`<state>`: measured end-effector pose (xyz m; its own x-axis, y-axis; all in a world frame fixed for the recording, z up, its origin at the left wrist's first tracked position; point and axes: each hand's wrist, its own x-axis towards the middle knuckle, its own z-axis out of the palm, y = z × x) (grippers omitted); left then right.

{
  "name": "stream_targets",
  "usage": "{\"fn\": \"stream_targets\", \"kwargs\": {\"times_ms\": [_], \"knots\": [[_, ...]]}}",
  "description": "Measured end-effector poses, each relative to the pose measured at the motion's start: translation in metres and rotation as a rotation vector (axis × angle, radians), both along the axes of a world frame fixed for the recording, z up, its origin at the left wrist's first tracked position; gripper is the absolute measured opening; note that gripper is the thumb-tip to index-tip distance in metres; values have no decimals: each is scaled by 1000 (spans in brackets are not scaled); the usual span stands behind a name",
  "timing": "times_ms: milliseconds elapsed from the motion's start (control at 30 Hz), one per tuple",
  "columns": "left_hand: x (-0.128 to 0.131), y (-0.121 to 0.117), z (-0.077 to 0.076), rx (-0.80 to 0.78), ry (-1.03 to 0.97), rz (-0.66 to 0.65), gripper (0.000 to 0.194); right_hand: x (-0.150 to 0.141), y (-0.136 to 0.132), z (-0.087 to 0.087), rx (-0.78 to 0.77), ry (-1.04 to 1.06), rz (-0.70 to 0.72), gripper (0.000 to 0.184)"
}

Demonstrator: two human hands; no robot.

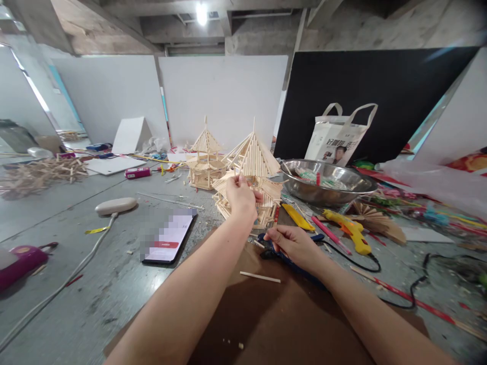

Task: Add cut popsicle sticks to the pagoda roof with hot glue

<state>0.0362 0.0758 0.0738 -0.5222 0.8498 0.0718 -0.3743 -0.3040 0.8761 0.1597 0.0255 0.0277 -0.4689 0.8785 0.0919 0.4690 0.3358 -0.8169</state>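
A pavilion model built of thin wooden sticks (pixel 258 154) stands in front of me, with a pointed roof over a wider lower roof. My left hand (pixel 241 195) is at the lower roof's near side, fingers pinched together; what lies between them is hidden. Close to the model's base, my right hand (pixel 291 243) is closed, and I cannot make out anything in its fingers. Beneath and beside that hand lies a dark blue-handled tool (pixel 317 237), partly covered. One loose wooden stick (pixel 260 277) lies on the brown board (pixel 262 319).
Behind left stands a second stick pavilion (pixel 205 162). A phone (pixel 171 237) and a white corded device (pixel 116 205) lie left. On the right are a steel bowl (pixel 331 195), a yellow glue gun (pixel 352 230), a yellow cutter (pixel 297 217) and black cable.
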Motion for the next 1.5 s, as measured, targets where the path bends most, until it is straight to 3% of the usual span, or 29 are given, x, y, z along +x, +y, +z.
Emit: {"fn": "stream_targets", "kwargs": {"times_ms": [300,800,1367,1500], "knots": [[2,2,0,-5,-2,32,13,-1,-1,0,39,-56,6,38],[2,1,6,78,-258,-30,6,-4,-6,-1,88,-104,26,39],[1,3,2,103,-221,-27,6,-6,-6,0,105,-128,31,38],[2,1,3,94,-222,-27,6,4,0,7,109,-108,-14,37]]}}
